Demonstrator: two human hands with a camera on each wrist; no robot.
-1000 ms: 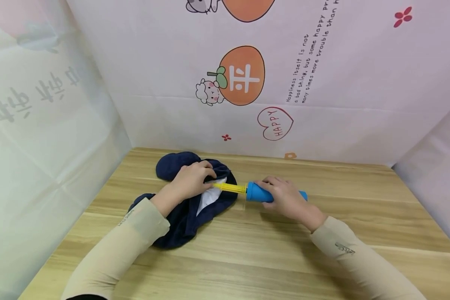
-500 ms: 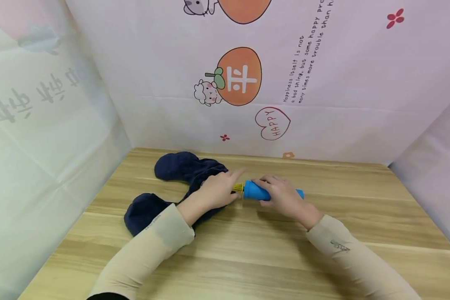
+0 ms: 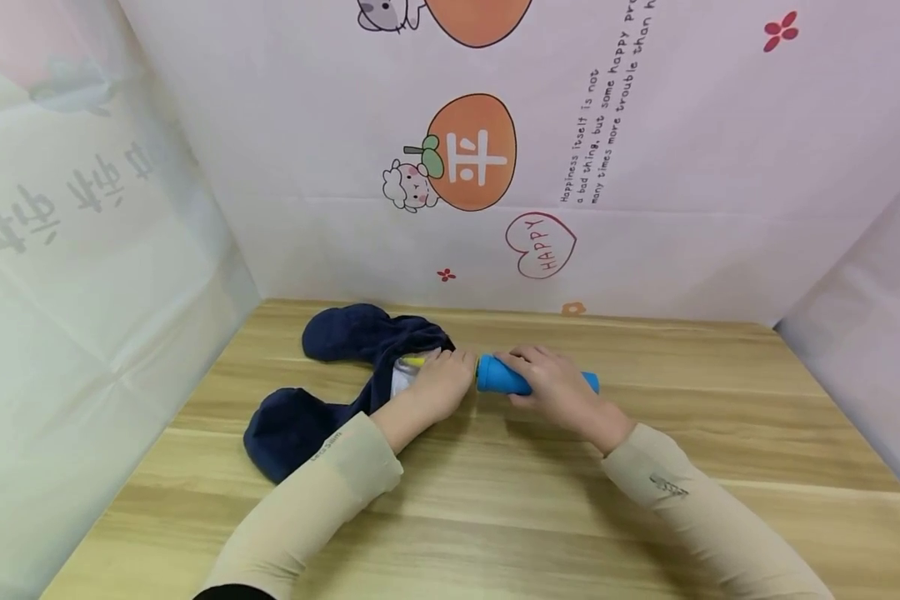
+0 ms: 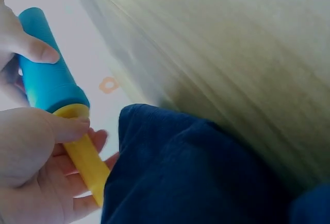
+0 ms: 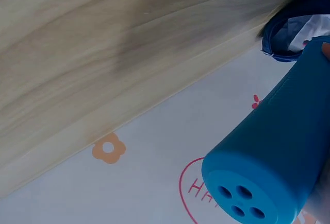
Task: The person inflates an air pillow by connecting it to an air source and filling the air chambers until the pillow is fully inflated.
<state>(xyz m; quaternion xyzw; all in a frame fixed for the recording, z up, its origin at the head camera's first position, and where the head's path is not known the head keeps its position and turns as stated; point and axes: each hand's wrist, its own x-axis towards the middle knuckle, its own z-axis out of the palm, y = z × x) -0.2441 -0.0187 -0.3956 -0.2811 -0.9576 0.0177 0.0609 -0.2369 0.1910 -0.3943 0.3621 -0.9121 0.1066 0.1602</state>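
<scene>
A blue hand pump with a yellow nozzle lies level over the table. My right hand grips its blue barrel, thumb and fingers wrapped round it. At the barrel's front end, my left hand holds the yellow nozzle between thumb and fingers. The nozzle's tip points into the opening of a navy U-shaped neck pillow cover, where a white inner piece shows. The left hand and forearm hide part of the cover. Several holes mark the barrel's blue end face.
The wood-grain table stretches to the right and toward the front. Behind it stands a white printed backdrop, with a white cloth side panel at the left and another at the right.
My left hand has moved right from the cover's opening, over the fabric, to the yellow nozzle near the barrel. My right hand keeps its grip on the hand pump.
</scene>
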